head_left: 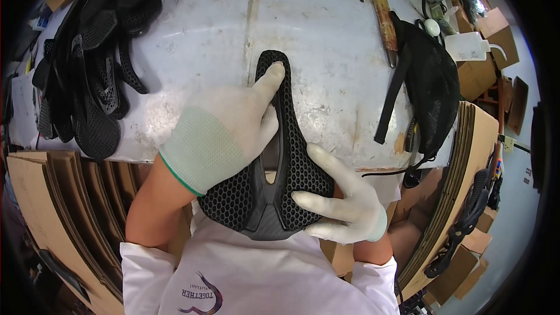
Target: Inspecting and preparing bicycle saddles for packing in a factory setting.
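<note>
A black bicycle saddle [300, 157] with honeycomb padding and a long central slot is tilted at the table's near edge, its narrow nose pointing away from me and its wide rear close to my shirt. My left hand [227, 125], in a pale knitted glove with a green cuff, lies across the saddle's left side. Its index finger presses on the nose, and the other fingers are curled or hidden. Also gloved, my right hand [344, 201] grips the right wing, with fingertips on the honeycomb surface and the rest of the hand around the outer edge.
Several black honeycomb saddles [96, 76] lie heaped on the left of the white table [198, 23]. To the right are a tool with a worn wooden handle [382, 14], a black bag [434, 81] and a white squeeze bottle [466, 46]. Cardboard sheets [55, 198] stand at both sides.
</note>
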Tool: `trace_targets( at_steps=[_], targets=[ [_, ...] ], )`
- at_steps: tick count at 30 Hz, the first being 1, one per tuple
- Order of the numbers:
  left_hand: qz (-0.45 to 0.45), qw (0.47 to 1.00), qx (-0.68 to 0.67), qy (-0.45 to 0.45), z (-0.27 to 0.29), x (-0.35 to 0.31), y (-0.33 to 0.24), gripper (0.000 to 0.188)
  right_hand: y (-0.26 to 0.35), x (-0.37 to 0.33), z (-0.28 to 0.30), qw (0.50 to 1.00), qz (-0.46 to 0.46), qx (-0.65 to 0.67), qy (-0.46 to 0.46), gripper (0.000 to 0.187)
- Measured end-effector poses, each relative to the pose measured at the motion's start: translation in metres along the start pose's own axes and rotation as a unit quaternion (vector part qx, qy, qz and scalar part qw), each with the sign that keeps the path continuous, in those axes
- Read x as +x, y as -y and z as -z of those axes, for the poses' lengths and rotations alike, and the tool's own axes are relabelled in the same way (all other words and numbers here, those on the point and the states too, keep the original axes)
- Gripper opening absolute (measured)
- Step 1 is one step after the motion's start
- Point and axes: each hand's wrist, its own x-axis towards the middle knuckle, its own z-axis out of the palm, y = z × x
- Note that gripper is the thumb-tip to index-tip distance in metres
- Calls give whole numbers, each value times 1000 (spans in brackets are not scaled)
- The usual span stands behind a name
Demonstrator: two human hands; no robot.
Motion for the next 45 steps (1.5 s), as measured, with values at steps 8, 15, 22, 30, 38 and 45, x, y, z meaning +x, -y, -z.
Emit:
trace_targets(
  at_steps=[8, 15, 22, 30, 38, 45],
  targets=[
    [-7, 1000, -8, -17, -2, 0, -3, 53, 6, 1, -1, 998, 20, -55, -30, 58],
    [10, 1000, 19, -7, -2, 2, -4, 52, 3, 9, 8, 999, 23, -29, -17, 64],
    [13, 999, 29, -1, -3, 2, -4, 52, 1, 11, 16, 998, 13, -48, 33, 58],
    [8, 999, 33, -10, -6, 1, -2, 51, 0, 11, 22, 999, 1, -29, 45, 60],
    [1, 999, 30, -22, -6, 1, -3, 51, 1, 9, 12, 999, 17, -36, 13, 62],
    [10, 999, 27, -26, -9, 1, -2, 51, -5, 4, 8, 999, 40, -8, 30, 77]
  ],
)
